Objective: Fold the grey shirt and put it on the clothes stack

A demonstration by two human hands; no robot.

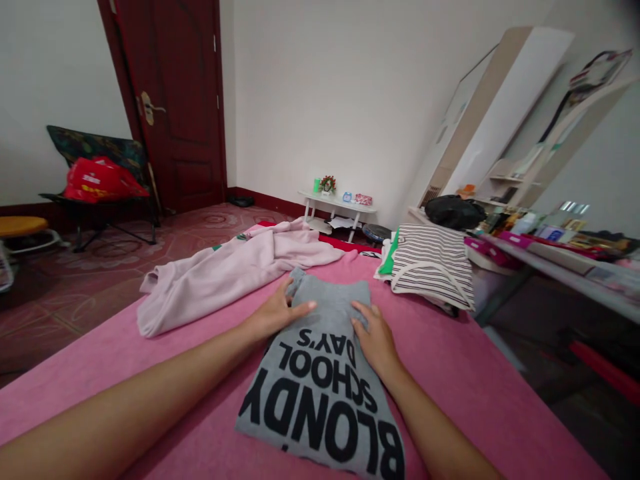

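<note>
A grey T-shirt [325,387] with large black lettering lies folded on the pink bed cover [450,360]. My left hand [277,312] rests on its far left corner, thumb stretched across the cloth and fingers curled over the folded edge. My right hand [375,339] lies flat on the shirt's far right part, fingers pressed on the cloth. Both forearms reach in from the near edge.
A pale pink garment [225,273] lies crumpled at the bed's far left. A folded striped top [433,265] sits at the far right edge. A cluttered table [560,260] stands right of the bed. A chair with a red bag [100,180] and a dark red door [175,100] are at the back left.
</note>
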